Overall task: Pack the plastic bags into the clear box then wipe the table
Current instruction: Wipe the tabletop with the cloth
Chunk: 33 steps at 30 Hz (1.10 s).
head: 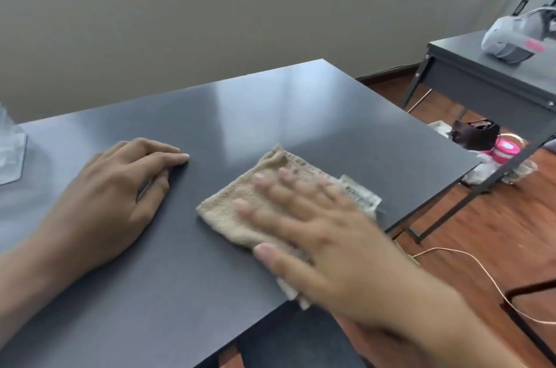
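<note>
A beige cloth [240,202] lies flat on the dark grey table [270,115], near its right edge. My right hand [325,235] presses down on the cloth with fingers spread flat; the hand looks blurred. My left hand [120,199] rests palm down on the table to the left of the cloth, fingers together and touching nothing else. Only a corner of the clear box [9,151] shows at the far left edge of the table. No plastic bags are visible.
A second dark table [469,66] stands at the right with a grey device [511,39] on it. Under it on the wooden floor lie a dark bag [475,133], a pink container [507,151] and a thin cable [481,271]. A wall runs behind.
</note>
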Available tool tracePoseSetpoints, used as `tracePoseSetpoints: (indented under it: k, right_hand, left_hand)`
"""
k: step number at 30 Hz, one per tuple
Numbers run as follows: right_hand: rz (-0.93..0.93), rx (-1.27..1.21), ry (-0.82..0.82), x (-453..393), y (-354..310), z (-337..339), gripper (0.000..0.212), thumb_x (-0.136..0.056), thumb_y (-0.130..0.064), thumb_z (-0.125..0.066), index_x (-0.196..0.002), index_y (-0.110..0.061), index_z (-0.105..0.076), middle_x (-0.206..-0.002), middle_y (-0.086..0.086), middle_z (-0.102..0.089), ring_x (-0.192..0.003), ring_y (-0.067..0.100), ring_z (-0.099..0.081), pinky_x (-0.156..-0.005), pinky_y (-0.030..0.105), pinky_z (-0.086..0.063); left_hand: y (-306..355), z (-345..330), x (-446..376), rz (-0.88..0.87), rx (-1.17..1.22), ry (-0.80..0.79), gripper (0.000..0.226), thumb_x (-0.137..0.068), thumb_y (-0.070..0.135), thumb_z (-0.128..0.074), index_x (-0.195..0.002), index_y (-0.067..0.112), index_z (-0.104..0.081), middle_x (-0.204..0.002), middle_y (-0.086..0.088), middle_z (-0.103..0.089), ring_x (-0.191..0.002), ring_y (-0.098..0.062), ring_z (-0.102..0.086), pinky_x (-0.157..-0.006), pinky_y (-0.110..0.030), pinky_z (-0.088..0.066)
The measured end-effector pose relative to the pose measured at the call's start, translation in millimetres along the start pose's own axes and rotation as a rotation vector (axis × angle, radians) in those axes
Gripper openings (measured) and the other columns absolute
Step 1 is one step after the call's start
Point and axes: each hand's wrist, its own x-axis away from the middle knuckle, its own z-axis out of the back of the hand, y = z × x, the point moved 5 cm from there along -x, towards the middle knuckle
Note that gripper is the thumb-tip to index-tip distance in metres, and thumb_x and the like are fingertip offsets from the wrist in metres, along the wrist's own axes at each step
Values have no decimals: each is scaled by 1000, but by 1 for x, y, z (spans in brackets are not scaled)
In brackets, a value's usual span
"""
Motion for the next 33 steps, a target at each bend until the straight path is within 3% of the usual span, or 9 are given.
tracePoseSetpoints:
  k: [3,7,10,14,17,20,26,30,33]
  right_hand:
    - [-194,96,-72,-21,80,19,58,-87,-83,-4,-143,-77,7,-166,-32,16,-155,2,22,-126,46,14]
    - [-471,87,-55,-64,155,36,57,-91,-81,-6,-147,-72,0,-172,-20,8,-159,19,13,-124,59,12]
    - [-352,34,-40,-84,125,32,60,-90,-82,-7,-149,-71,-13,-172,-23,0,-159,16,12,-125,57,11]
    - [4,55,-129,-48,20,8,50,-95,-78,-11,-145,-78,-7,-167,-34,8,-157,6,18,-125,48,13]
    - [177,3,-118,-19,0,6,46,-102,-70,-19,-148,-74,-14,-166,-37,4,-157,2,11,-126,40,10]
    - [102,14,-87,-56,60,24,50,-102,-70,-15,-151,-68,-19,-166,-37,-6,-156,-5,3,-128,41,-2]
    - [-424,132,-63,-172,200,53,69,-89,-86,-7,-154,-64,-4,-173,-18,-1,-159,9,9,-126,56,-3]
    - [-450,73,-97,-205,165,39,65,-94,-81,-12,-155,-63,-3,-173,-16,6,-159,18,13,-124,58,6]
    - [-245,62,-134,-177,114,26,50,-101,-72,-14,-150,-71,-6,-171,-23,8,-158,12,17,-125,54,8]
  left_hand:
    - [0,1,2,-2,-1,5,41,-97,34,-40,-127,31,-67,-127,17,-62,-121,-16,-57,-99,-36,-43]
    - [2,4,2,5,6,-6,39,-98,37,-39,-126,34,-66,-126,20,-60,-119,-13,-57,-98,-36,-45]
    - [2,5,5,4,7,-13,40,-98,40,-37,-126,36,-65,-125,23,-58,-118,-11,-57,-98,-37,-46]
    - [-2,8,8,0,6,3,41,-98,40,-36,-125,35,-66,-125,22,-59,-117,-11,-60,-97,-38,-48]
    - [-4,8,8,2,15,4,40,-98,40,-37,-126,36,-66,-125,24,-59,-118,-8,-59,-98,-38,-48]
    - [-3,8,6,0,19,7,39,-98,40,-37,-124,36,-66,-124,24,-58,-117,-9,-58,-97,-38,-49]
    - [-4,10,7,-8,0,30,35,-98,37,-41,-121,35,-68,-119,22,-61,-111,-8,-60,-93,-30,-45]
    - [-5,13,6,-9,14,28,33,-97,36,-43,-119,36,-67,-116,22,-61,-109,-8,-59,-96,-33,-46]
    - [-6,14,6,-18,45,14,31,-97,36,-44,-117,37,-67,-116,23,-60,-111,-7,-58,-98,-33,-45]
